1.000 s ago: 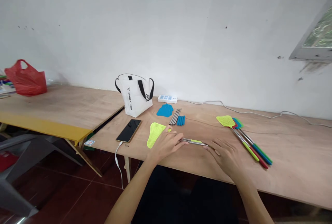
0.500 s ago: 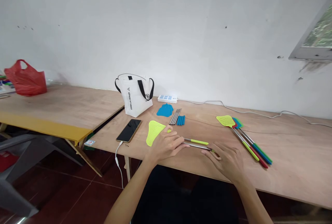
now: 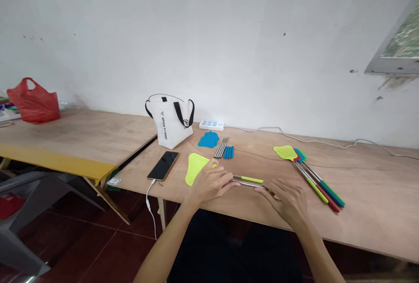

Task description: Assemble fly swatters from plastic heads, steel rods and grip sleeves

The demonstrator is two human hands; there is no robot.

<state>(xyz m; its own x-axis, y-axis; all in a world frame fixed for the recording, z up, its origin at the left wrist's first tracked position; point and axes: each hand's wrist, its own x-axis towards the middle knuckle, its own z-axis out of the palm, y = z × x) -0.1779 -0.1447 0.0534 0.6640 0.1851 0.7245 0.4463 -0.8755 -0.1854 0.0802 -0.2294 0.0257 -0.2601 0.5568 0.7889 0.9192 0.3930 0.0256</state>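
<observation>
My left hand (image 3: 209,182) pinches one end of a thin metal rod (image 3: 250,184) just above the wooden table (image 3: 366,213). My right hand (image 3: 284,198) grips the rod's other end with curled fingers. A second rod with a lime-green grip (image 3: 249,179) lies just behind it. A lime-green swatter head (image 3: 194,167) lies flat by my left hand. Further back are blue swatter heads (image 3: 208,139), several bare metal rods (image 3: 221,146) and blue grips (image 3: 228,152).
Three finished fly swatters (image 3: 310,176) lie to the right. A black phone (image 3: 163,165) on a white cable, a white tote bag (image 3: 170,121) and a power strip (image 3: 211,124) sit at the left back. A red plastic bag (image 3: 32,101) rests on the neighbouring table.
The metal rod has been lifted off the table between both hands and drawn slightly toward me. The lime-green-gripped rod stayed lying behind it.
</observation>
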